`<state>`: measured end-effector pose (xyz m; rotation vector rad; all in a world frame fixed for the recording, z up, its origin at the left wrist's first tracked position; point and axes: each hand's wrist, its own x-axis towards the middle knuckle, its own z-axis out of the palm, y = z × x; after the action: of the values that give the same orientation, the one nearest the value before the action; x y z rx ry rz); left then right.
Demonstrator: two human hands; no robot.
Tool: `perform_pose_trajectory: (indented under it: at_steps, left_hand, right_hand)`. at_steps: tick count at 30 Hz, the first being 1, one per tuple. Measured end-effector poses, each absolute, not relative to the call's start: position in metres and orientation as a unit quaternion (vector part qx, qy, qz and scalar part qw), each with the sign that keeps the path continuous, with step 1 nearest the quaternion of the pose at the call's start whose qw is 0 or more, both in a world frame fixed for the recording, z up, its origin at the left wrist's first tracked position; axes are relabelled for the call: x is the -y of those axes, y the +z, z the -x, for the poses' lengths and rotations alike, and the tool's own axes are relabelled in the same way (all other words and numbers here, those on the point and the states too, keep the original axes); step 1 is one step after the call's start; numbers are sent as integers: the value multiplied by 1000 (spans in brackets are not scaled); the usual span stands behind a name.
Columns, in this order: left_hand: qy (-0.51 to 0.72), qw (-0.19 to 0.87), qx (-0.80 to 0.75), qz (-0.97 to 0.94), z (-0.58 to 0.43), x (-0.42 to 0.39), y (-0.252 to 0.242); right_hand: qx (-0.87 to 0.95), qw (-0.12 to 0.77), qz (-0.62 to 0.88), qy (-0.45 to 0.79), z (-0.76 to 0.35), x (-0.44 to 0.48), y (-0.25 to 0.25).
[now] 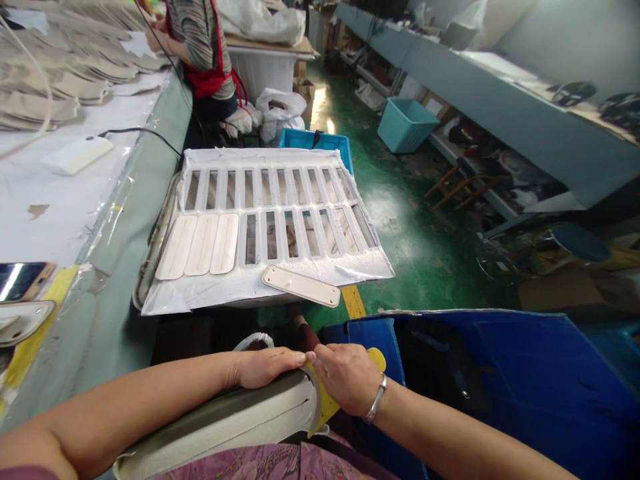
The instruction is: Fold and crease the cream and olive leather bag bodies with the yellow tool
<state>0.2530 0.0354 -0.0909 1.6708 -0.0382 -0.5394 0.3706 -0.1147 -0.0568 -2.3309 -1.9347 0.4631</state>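
A cream panel (250,423) with a dark olive edge lies curved across my lap, a short dark slit line near its right end. My left hand (267,368) is closed over its upper edge, thumb pointing right, its other fingers mostly hidden. My right hand (347,377) is closed around a flat yellow piece (327,403) at the panel's right end; one rounded tip shows beyond the knuckles. The two hands meet at the thumb. In front, a white slotted rack (210,293) carries three cream strips (197,245) and a loose cream strip (301,285) with small holes.
A long covered table (125,220) runs along the left with stacked cream pieces (55,87). A co-worker (205,53) sits at it. To my right stands a large blue bin (525,380). A turquoise basket (406,125) is on the green floor.
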Motion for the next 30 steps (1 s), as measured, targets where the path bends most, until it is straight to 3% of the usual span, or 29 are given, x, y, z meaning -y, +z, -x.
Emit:
perform_pose_trajectory:
  at_steps: [17, 25, 30]
  left_hand:
    - [-247, 697, 47, -671, -256, -32, -80]
    - [-292, 637, -12, -713, -254, -49, -93]
    - [-285, 638, 41, -714, -257, -50, -84]
  right_hand:
    - [607, 31, 776, 166, -365, 126, -55]
    - [624, 28, 768, 142, -369, 118, -52]
    - [603, 36, 781, 160, -365, 124, -53]
